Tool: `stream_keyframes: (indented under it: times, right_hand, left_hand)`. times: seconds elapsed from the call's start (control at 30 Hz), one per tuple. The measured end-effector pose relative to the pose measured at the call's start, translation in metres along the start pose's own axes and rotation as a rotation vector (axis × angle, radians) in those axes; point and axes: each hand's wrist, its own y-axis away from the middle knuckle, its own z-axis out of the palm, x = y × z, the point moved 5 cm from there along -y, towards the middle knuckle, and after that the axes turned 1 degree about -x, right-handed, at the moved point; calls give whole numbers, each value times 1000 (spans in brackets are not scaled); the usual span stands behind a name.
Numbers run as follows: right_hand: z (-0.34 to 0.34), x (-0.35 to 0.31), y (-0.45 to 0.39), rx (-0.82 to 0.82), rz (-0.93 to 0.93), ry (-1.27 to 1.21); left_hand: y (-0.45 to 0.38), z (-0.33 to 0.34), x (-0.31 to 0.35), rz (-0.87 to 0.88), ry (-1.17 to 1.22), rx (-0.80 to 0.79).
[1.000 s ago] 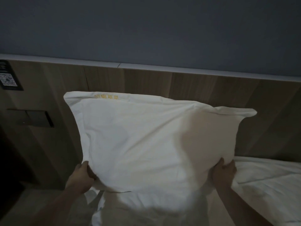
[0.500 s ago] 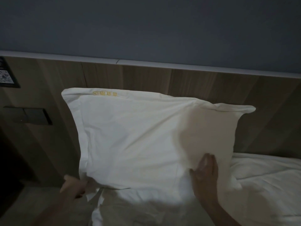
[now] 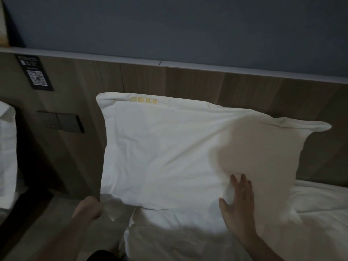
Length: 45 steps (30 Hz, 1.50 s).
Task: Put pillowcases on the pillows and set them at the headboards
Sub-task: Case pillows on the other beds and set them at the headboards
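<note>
Your right hand (image 3: pixel 237 206) lies flat on the lower right part of the pillow (image 3: pixel 178 151), fingers (image 3: pixel 244 185) straight and spread, thumb out to the left, palm pressed against the white pillowcase cloth. Your left hand (image 3: pixel 88 208) sits at the pillow's lower left corner, right by the edge; its fingers are turned away and blurred, so you cannot tell whether it pinches the cloth or only rests against it.

The pillow is in its pillowcase and stands leaning back against the wooden headboard (image 3: pixel 197 85), its top edge resting on the panel and its bottom edge on the bed (image 3: pixel 310 200). Yellow embroidered lettering (image 3: pixel 144 100) runs along the pillow's top hem, left of its middle. The flange at the pillow's upper right corner sticks out in a point against the headboard. A soft shadow covers the pillow's right half.

Below the pillow the white bed linen lies rumpled, and it stretches on to the right of the pillow.

Left of the pillow, on the headboard panel, a dark switch plate (image 3: pixel 61 121) is mounted, and above that, a black card with a QR code (image 3: pixel 35 74). A pale ledge (image 3: pixel 188 65) caps the headboard above the pillow, and over it rises a grey-blue wall (image 3: pixel 188 25). Far left of the pillow, past the panel, some more white bedding (image 3: pixel 7 147) shows at the picture's edge.
</note>
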Motion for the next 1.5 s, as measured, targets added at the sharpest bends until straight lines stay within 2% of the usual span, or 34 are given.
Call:
stream_keyframes:
  times: [0.13,0.3,0.4,0.47,0.57,0.7,0.9,0.97,1.1,1.17,1.23,1.3,1.4,1.43,1.5]
  right_hand:
    - [-19,-25,-17,85,-68,-29]
    - [-71,-51,-91,208,-121,-223]
    - [-89,-42,-153,225,-96,-261]
    - [-104,-37,-188,240,-112,-216]
    - [-120,-27,-219,249,-64,-71]
    - [-123,-3,-227,186,105,-46]
    - [-122,6,-243,39,236,26]
    - [-125,8,-248,59,238,9]
    - [-136,-5,-252,204,205,-78]
    - [-137,-13,-251,235,178,-96]
    - [-131,-15,-247,196,179,-107]
    - [-121,-14,-241,150,190,-119]
    - [-107,-28,-219,122,3,-64]
    - [-102,-36,-205,137,-50,-105]
    - [-86,-59,-161,85,-34,-333]
  left_hand:
    - [29,-36,63,248,34,71]
    - [77,-110,178,687,214,420]
    - [109,-145,234,873,249,487]
    - [123,-156,261,946,183,509]
    - [125,-153,286,927,60,423]
    - [115,-135,293,853,4,300]
    - [115,-127,275,843,-89,372]
    - [116,-135,275,824,-74,420]
    - [111,-151,275,818,36,529]
    - [108,-151,273,795,71,534]
    - [108,-145,271,757,83,504]
    - [111,-137,269,793,55,470]
    - [118,-120,255,926,-63,346]
    - [122,-114,245,948,-101,298]
    - [133,-101,215,982,-125,213]
